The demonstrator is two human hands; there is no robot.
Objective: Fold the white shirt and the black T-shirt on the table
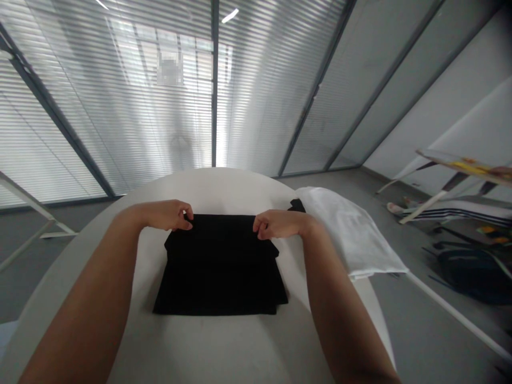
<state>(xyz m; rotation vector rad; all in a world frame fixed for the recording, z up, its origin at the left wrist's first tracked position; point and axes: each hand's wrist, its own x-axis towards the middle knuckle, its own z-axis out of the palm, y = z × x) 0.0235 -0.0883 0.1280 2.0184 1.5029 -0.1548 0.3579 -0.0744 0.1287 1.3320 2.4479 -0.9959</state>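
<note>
A folded piece of black cloth [222,272], perhaps a garment, lies on the white round table [240,352] in front of me. Its far edge is straight, and small corners stick out at both sides. My left hand [172,215] pinches the cloth at its far left corner, thumb and fingers closed. At the far right corner my right hand [278,223] grips the same cloth with curled fingers. The fingertips are partly hidden by the fold. Both forearms reach in from the near side, one on either side of the cloth.
White cloth [344,229] lies over the table's right edge, with a small black cloth piece [297,205] beside it. Behind the table stands a glass wall with blinds [256,96]. At right are another table [468,168], a dark chair [472,272] and a person's striped trouser leg [460,209].
</note>
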